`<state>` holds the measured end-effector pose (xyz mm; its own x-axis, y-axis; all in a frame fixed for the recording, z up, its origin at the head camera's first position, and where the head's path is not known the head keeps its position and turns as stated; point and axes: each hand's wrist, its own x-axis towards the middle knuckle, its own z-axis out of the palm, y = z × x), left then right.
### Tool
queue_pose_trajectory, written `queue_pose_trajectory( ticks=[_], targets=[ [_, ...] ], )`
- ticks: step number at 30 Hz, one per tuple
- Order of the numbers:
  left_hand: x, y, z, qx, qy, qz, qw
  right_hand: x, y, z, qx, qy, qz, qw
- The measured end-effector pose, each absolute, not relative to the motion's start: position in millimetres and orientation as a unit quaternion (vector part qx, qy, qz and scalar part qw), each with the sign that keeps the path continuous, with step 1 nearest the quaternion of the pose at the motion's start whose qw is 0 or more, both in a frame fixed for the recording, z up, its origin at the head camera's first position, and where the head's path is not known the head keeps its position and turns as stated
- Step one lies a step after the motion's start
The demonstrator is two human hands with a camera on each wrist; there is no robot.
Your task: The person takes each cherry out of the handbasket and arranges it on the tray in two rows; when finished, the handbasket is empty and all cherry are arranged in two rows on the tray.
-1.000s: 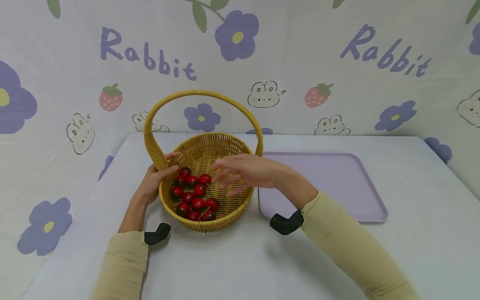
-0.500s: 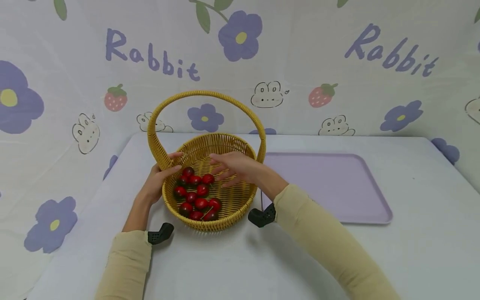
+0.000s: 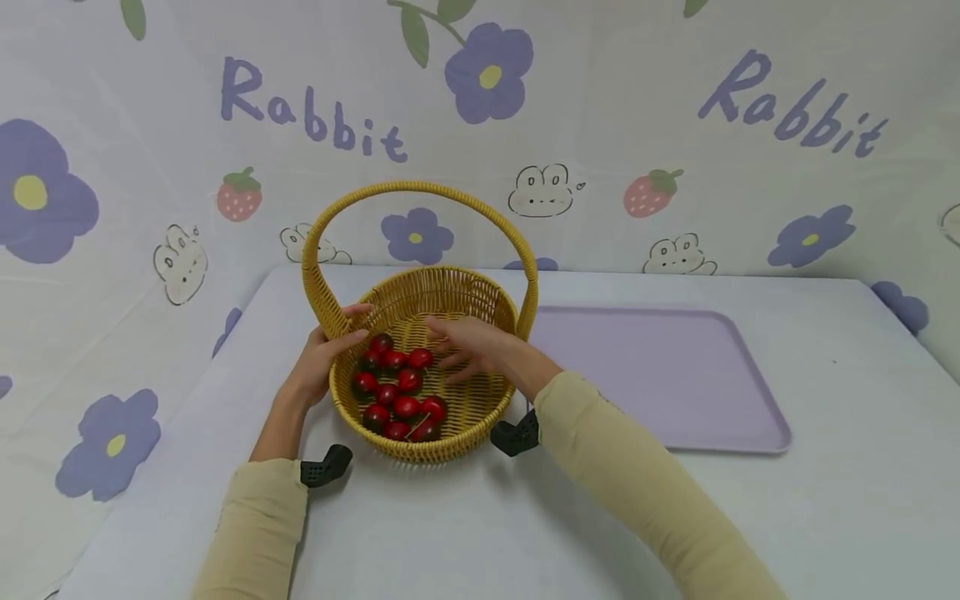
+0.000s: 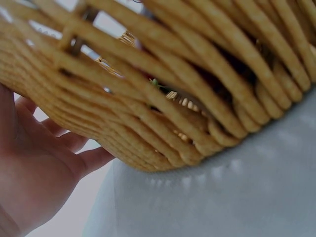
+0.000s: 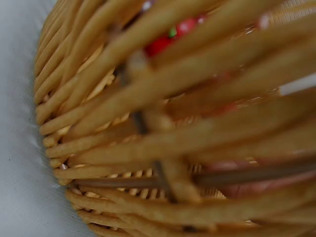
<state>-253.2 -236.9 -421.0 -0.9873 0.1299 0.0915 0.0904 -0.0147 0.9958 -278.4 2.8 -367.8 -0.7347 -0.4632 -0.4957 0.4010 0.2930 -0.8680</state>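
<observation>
A yellow woven basket with a tall arched handle stands on the table. Dark red cherries, several of them, lie in its left and front part, one with a stem showing. At the left handle base my left hand grips the rim, thumb on the near side; in the left wrist view its fingers lie against the basket's outer wall. My right hand reaches over the right rim into the basket, fingers spread and holding nothing, just right of the cherries. The right wrist view is mostly filled by wicker.
To the right of the basket, a pale purple tray lies on the white table, partly behind my right forearm. A printed cloth hangs behind the table. Black wrist-worn devices stick out near both sleeves.
My right hand has moved left and deeper into the basket, towards the cherries. My left hand keeps its grip on the rim. The whole head view has shifted slightly.
</observation>
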Motion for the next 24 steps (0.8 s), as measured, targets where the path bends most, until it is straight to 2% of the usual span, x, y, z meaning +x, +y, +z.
queue_pose_trajectory(
  ticks=[24],
  targets=[
    [-253.3, -235.2, -420.9, 0.075, 0.699, 0.711, 0.011, -282.7, -8.4, -380.0, -0.088, 0.738, -0.542, 0.393]
  ],
)
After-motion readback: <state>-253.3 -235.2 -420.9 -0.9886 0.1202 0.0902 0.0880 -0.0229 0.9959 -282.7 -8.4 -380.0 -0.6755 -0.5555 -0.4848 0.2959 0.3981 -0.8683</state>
